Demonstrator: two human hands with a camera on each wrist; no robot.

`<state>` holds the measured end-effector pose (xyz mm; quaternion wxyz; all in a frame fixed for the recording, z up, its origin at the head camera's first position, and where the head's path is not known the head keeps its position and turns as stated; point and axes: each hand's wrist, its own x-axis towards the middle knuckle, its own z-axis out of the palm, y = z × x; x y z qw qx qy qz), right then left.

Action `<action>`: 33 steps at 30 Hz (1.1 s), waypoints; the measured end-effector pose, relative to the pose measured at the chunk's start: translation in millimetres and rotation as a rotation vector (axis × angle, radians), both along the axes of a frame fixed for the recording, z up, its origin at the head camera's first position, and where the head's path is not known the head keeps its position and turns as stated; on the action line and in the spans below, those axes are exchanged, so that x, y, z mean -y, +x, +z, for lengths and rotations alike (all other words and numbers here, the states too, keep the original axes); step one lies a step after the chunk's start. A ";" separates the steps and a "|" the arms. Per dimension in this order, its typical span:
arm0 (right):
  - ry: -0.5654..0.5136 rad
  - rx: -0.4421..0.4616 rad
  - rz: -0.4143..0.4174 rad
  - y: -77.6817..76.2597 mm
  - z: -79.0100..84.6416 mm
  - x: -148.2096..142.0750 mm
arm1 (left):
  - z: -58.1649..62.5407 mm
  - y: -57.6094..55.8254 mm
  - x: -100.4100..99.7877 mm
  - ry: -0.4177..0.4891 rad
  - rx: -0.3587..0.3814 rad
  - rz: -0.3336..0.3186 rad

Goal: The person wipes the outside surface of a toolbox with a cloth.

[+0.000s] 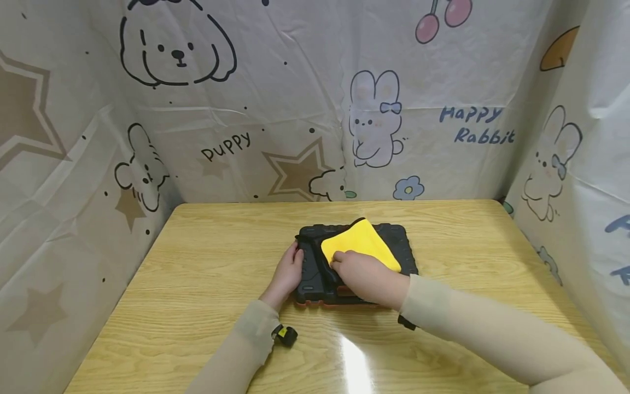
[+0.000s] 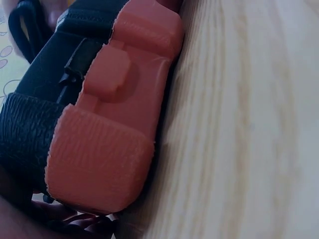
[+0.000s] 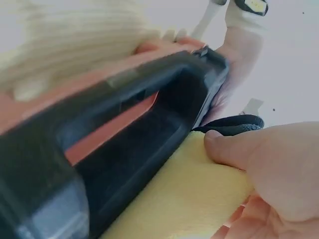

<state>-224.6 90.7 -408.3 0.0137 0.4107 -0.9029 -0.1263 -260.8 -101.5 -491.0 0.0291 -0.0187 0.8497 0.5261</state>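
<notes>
A black plastic case (image 1: 310, 282) with an orange-red lower half (image 2: 99, 159) lies flat on the table. My left hand (image 1: 287, 271) holds the case's left end; in the left wrist view its fingers curl around the corner at the bottom. On top of the case lies a yellow cloth (image 1: 361, 243) with a dark edge. My right hand (image 1: 369, 276) pinches the cloth near its front-left part, thumb on top and fingers beneath in the right wrist view. The case's handle opening (image 3: 119, 124) shows beside the cloth. The right forearm crosses the case's front-right corner.
The wooden table (image 1: 211, 246) spreads around the case. A white curtain (image 1: 295, 98) printed with cartoon animals stands behind it and along both sides. Small black devices are strapped at the left wrist (image 1: 285, 335) and right wrist (image 1: 407, 323).
</notes>
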 end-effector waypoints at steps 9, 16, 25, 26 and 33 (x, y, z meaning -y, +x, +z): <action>0.022 -0.074 0.044 24.5 -1.2 -2.8 | -3.3 -2.5 1.8 0.024 -0.024 -0.019; 0.000 -0.117 0.082 38.8 -1.1 -7.6 | -1.4 -1.4 1.4 0.011 -0.004 -0.020; 0.007 -0.115 0.105 53.0 0.1 -12.3 | 0.0 -1.0 0.9 0.009 -0.007 -0.025; 0.010 -0.118 0.109 54.8 0.1 -12.8 | -0.1 -1.0 0.9 0.004 -0.011 -0.026; -0.026 -0.163 0.130 57.7 -5.1 -16.4 | -1.2 -1.8 0.4 -0.012 -0.013 -0.029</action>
